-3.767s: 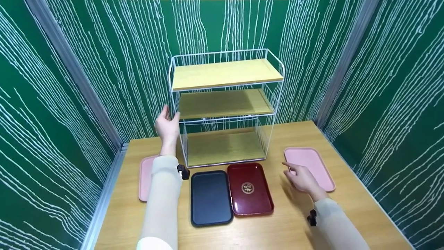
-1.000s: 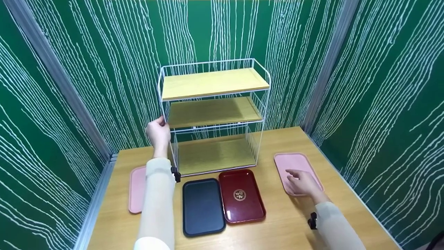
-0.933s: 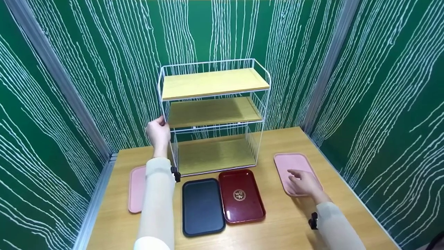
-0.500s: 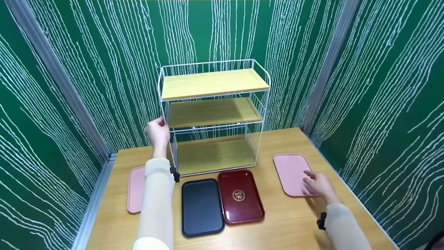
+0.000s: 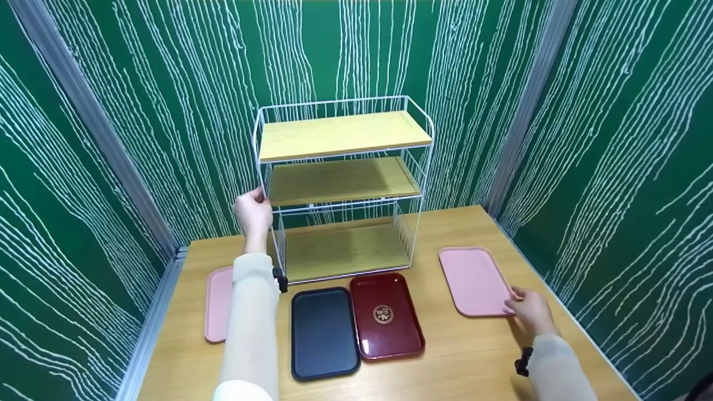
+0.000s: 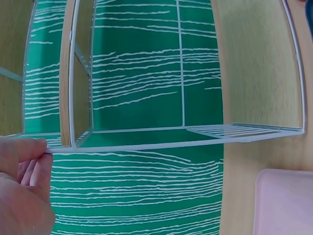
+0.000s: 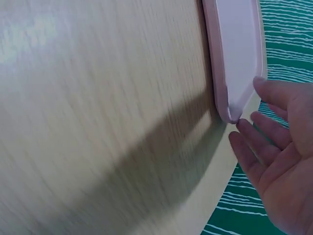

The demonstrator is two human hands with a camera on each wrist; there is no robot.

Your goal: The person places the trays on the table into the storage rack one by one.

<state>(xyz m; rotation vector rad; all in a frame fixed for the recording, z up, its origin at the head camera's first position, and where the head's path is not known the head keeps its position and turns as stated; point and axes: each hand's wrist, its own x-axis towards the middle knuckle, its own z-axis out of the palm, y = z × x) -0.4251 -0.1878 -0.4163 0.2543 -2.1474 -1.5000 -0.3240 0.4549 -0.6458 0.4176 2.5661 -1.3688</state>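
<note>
Left of the rack point(image 5: 345, 135) lies a pink tray point(image 5: 216, 305). The left hand point(image 5: 254, 214) pinches the rack's left side. In front of the rack sit a black tray point(image 5: 325, 334), then a red tray point(image 5: 392, 337). Right of it lies another pink tray point(image 5: 473, 281), the right hand point(image 5: 532, 312) at its outer front corner, fingers loosely spread.

The left sleeve point(image 5: 250, 326) and right sleeve point(image 5: 560, 367) are long, plain and cream-coloured, reaching the wrists and leaving the left hand point(image 5: 253, 214) and right hand point(image 5: 533, 313) bare. A bright white patch point(image 5: 243, 391) with a rounded upper edge shows low on the left one. Small, blocky black devices point(image 5: 281, 279) sit on the inner side of both cuffs, too small to make out in detail.
</note>
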